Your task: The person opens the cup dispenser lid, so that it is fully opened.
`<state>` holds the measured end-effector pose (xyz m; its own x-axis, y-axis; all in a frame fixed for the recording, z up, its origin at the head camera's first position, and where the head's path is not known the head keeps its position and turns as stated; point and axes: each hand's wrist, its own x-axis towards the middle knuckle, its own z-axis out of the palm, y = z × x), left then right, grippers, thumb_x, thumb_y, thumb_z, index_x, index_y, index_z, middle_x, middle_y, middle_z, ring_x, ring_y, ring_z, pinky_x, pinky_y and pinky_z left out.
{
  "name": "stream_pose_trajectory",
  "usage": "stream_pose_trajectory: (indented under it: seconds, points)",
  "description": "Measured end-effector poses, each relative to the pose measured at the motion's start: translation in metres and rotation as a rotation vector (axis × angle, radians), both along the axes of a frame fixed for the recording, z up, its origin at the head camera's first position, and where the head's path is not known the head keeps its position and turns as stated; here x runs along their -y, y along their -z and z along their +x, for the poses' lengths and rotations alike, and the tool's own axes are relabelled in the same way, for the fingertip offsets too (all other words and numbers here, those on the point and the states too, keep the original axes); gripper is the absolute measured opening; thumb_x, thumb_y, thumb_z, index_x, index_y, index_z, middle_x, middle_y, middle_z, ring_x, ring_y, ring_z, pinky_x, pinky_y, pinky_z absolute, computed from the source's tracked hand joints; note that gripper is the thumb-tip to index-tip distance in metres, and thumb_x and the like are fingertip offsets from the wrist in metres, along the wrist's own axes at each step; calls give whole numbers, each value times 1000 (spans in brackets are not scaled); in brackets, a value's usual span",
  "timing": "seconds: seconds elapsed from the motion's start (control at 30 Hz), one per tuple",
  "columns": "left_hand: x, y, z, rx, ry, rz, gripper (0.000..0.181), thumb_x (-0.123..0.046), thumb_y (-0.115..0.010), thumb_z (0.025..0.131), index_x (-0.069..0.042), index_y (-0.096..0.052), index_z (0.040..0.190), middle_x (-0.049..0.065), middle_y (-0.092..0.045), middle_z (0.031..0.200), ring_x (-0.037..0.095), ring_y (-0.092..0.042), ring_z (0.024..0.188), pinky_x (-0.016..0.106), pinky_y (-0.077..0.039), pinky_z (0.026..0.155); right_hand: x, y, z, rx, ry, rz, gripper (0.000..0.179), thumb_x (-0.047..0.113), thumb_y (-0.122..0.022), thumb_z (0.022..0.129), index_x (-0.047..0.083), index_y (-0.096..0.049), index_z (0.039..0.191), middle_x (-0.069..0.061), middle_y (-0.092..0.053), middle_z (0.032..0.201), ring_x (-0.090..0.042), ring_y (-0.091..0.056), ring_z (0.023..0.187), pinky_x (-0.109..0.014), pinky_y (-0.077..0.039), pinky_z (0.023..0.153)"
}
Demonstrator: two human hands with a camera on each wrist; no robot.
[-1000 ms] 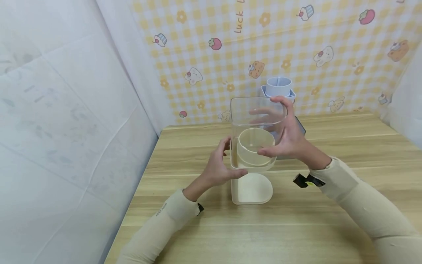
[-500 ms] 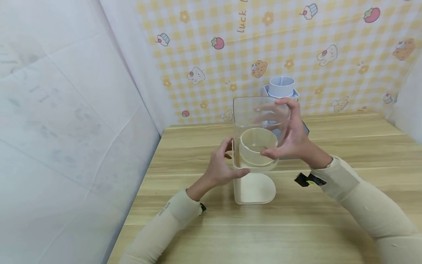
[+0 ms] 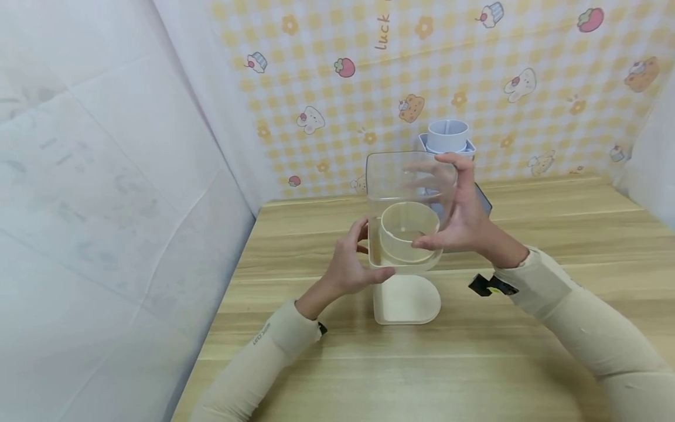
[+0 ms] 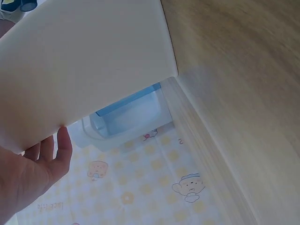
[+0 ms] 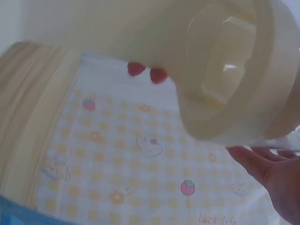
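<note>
Upright on the table is a cream dispenser stand (image 3: 407, 300) with a flat D-shaped foot. A clear D-shaped container (image 3: 387, 176) sits at its top, and a round cream collar (image 3: 398, 251) shows through the clear wall. My left hand (image 3: 345, 266) grips the left side of the stand's upper part, thumb in front and fingers behind. In the left wrist view its fingertips meet the edge of a plain cream panel (image 4: 93, 56). My right hand (image 3: 464, 217) holds the clear container's right side, thumb near the collar. The cream collar (image 5: 276, 70) fills much of the right wrist view.
A pale blue dispenser (image 3: 447, 138) with a round collar stands behind, partly hidden by my right hand. The wooden table (image 3: 295, 375) meets a yellow checked cloth (image 3: 337, 135) at the back. White sheeting (image 3: 105, 205) hangs along the left.
Both hands keep their hold in nearly the same place. The whole view shifts slightly with the head, and the stand's foot sits a little further right under the container.
</note>
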<state>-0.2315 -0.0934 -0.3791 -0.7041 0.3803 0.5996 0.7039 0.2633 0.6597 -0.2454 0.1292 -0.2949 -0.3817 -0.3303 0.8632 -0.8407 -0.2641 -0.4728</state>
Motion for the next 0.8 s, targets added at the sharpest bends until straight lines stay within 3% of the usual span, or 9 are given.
stream_pose_trajectory:
  seconds: [0.2, 0.4, 0.57, 0.8]
  points:
    - [0, 1, 0, 60, 39, 15, 116, -85, -64, 64, -3, -39, 143, 12, -64, 117, 25, -62, 107, 32, -59, 70, 2, 1, 3, 70, -13, -50, 98, 24, -93, 69, -3, -22, 131, -29, -51, 134, -38, -64, 110, -43, -56, 87]
    - [2, 2, 3, 137, 93, 44, 105, -60, -80, 67, -5, -36, 146, 15, -58, 124, 28, -60, 110, 34, -59, 71, 4, 1, 5, 159, -25, -118, 90, 25, -93, 69, 3, -31, 129, -23, -56, 133, -34, -65, 110, -40, -57, 85]
    - [5, 3, 4, 142, 81, 61, 108, -64, -79, 66, -5, -35, 146, 14, -57, 125, 30, -59, 111, 36, -59, 71, 7, 0, 4, 239, -39, -129, 87, 26, -93, 68, 10, -34, 130, -20, -56, 133, -34, -63, 112, -39, -57, 85]
    - [2, 5, 1, 124, 73, 46, 101, -45, -81, 64, -5, -36, 145, 14, -58, 124, 30, -61, 110, 29, -59, 69, 7, -1, 3, 137, -31, -171, 87, 28, -93, 68, 4, -34, 127, -26, -57, 129, -36, -67, 103, -40, -59, 80]
